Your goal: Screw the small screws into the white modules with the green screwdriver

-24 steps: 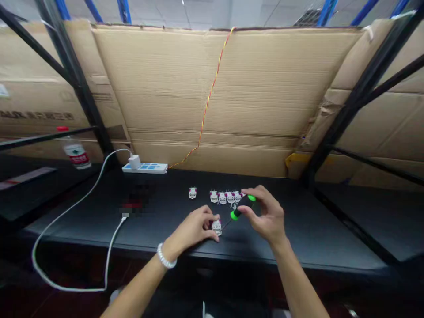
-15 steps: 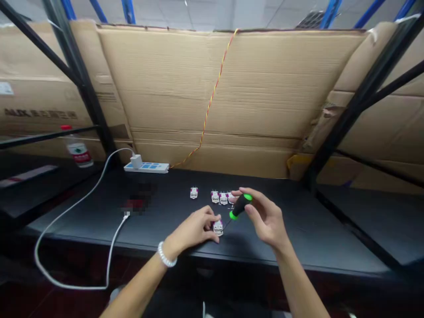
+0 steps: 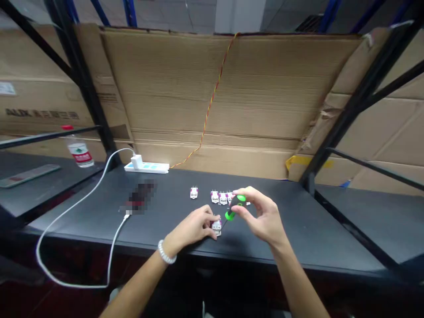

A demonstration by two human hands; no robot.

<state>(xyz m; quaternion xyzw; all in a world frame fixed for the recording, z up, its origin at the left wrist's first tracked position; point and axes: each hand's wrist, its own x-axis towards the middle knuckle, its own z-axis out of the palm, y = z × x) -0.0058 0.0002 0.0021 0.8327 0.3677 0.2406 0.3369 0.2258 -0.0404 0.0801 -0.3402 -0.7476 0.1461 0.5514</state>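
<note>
Near the front of the black tabletop, my left hand (image 3: 198,224) pinches a small white-and-purple part (image 3: 216,226) between thumb and fingers and keeps it against the surface. To its right, my right hand (image 3: 263,214) grips a black-and-green screwdriver (image 3: 236,206) by the handle. The shaft slants down and left, its tip at the part's right side; whether it sits on a screw is too small to tell. Behind the hands stand several similar white-and-purple parts in a row (image 3: 223,198), partly hidden by my right hand. Another such part (image 3: 194,193) lies apart to the left.
A white power strip (image 3: 155,168) with a plugged-in charger stands at the back left. Its white cable (image 3: 71,204) loops over the front edge to a blurred-out dark object (image 3: 141,196). Black rack posts (image 3: 334,123) flank the table; cardboard (image 3: 265,97) closes the back. A water bottle (image 3: 79,150) stands left.
My right hand has closed its fingers round the screwdriver handle and shifted slightly left. My left hand stays on the part, almost unmoved.
</note>
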